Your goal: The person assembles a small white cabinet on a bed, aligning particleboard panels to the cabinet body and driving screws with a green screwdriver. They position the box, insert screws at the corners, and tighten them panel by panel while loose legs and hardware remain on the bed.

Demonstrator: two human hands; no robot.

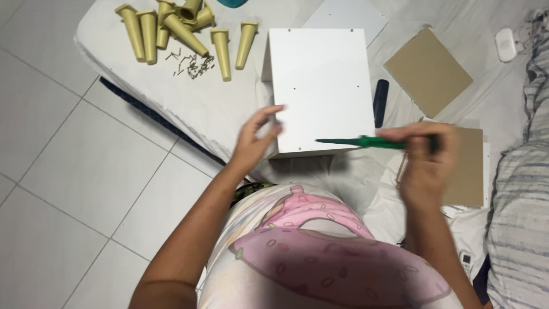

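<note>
A white board box part (321, 86) stands on a white sheet (211, 103) spread over a mattress. My left hand (255, 139) hovers at the box's near left corner, fingers apart, thumb and forefinger close together; whether something tiny sits between them I cannot tell. My right hand (426, 163) grips a green screwdriver (366, 142), its shaft pointing left across the box's near edge. The right hand is blurred.
Several tan tapered furniture legs (183, 28) lie at the sheet's far left with a pile of small screws (193, 64). Two brown backing boards (428, 71), a white panel (346, 16) and a dark oblong object (380, 102) lie right of the box. Striped bedding (523, 200) fills the right edge; tiled floor (68, 171) at left.
</note>
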